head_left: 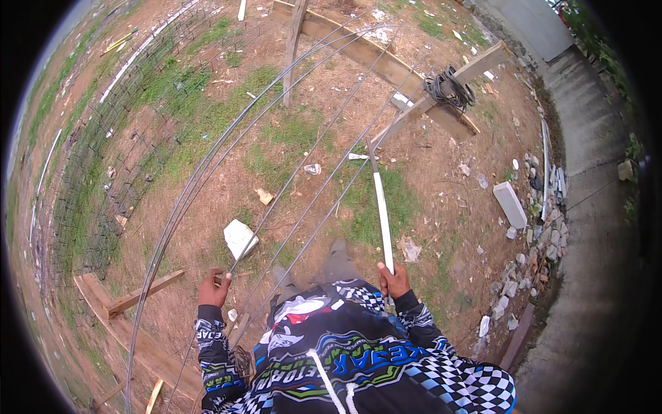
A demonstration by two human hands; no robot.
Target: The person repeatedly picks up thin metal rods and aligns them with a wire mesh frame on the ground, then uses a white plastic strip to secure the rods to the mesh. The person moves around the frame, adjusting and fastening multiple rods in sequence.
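Outdoors, the left hand [214, 290] is closed around the end of one long steel rebar [296, 169], which lies with others across wooden trestles; the right hand [394, 279] is clenched on a pale flat stick [381, 214] held upright. Likely risk: the springy bar could whip or slide off the far trestle [441, 90], where a coil of binding wire [448, 88] sits. Neighbouring bars crowd the grip; a rebar cage [103, 172] lies left
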